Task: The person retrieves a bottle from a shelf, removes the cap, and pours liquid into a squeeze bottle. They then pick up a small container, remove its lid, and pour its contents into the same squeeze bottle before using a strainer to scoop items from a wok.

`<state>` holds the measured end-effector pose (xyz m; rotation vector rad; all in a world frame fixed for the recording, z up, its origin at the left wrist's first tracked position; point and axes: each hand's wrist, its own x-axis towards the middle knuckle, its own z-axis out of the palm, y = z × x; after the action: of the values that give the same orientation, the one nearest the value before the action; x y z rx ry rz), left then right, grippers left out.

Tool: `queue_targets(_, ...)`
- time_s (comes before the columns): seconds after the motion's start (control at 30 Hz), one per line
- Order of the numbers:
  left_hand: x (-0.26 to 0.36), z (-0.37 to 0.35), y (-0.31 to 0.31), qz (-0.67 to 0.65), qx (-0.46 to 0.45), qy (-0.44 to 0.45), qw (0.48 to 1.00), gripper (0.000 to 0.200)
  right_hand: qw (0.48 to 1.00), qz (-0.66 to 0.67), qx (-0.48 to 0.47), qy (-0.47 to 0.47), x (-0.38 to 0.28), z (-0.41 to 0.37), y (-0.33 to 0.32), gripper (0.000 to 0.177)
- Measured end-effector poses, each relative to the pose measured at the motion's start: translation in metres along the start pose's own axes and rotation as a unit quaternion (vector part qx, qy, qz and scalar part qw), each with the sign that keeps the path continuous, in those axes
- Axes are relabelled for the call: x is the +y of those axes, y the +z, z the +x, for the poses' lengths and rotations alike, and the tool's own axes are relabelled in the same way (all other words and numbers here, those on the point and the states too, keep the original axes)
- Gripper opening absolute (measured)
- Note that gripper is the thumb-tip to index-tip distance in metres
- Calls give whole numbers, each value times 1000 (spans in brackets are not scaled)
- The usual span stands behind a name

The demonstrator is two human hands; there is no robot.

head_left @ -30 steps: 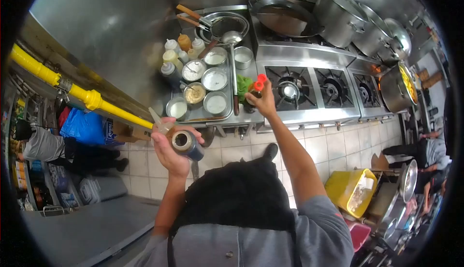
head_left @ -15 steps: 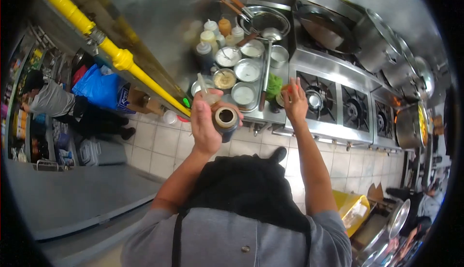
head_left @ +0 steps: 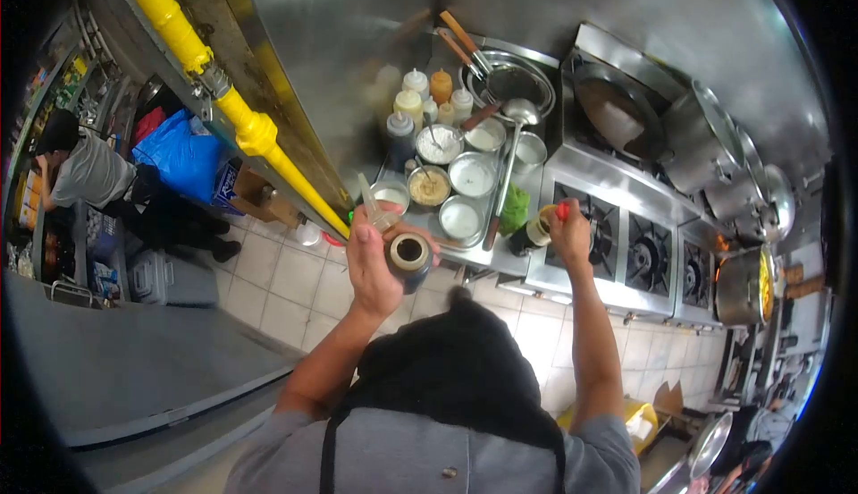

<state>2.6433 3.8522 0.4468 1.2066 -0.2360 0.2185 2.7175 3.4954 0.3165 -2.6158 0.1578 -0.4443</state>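
Note:
My left hand (head_left: pixel 374 272) is closed around an uncapped squeeze bottle (head_left: pixel 410 269) with dark contents, its round mouth facing up. A clear pointed nozzle cap (head_left: pixel 375 211) is pinched in the same hand, above the bottle. At the counter's front edge, my right hand (head_left: pixel 573 236) grips the red cap (head_left: pixel 562 211) on the top of a dark sauce bottle (head_left: pixel 534 233). That bottle leans toward my right hand. Right beside it on the counter is a bunch of green leaves (head_left: pixel 513 208).
A tray (head_left: pixel 497 192) of metal bowls with white contents stands ahead, several squeeze bottles (head_left: pixel 408 105) behind it. A ladle (head_left: pixel 518 114) lies along its right side. Gas burners (head_left: pixel 645 257) and large pots (head_left: pixel 744 285) are to the right. Another person (head_left: pixel 94 168) bends at shelves on the left.
My right hand, spread over the sauce bottle before, has closed on its red cap, and the bottle now leans. My left hand keeps the squeeze bottle and nozzle cap. The camera view has shifted.

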Motion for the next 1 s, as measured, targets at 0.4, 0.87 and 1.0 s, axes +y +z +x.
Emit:
queue_targets(0.4,-22,80,12,88,99,47,990,62,972,132,99,-167,-144,257,-81,36)
queue_targets(0.87,-17,123,14,1,177,85,980,71,971,119,-73,-192,-192,463,211,30)
queue_targets(1.0,-16,126,16,48,222,82,970,71,970,131,-109,-173,-179,463,287,32)
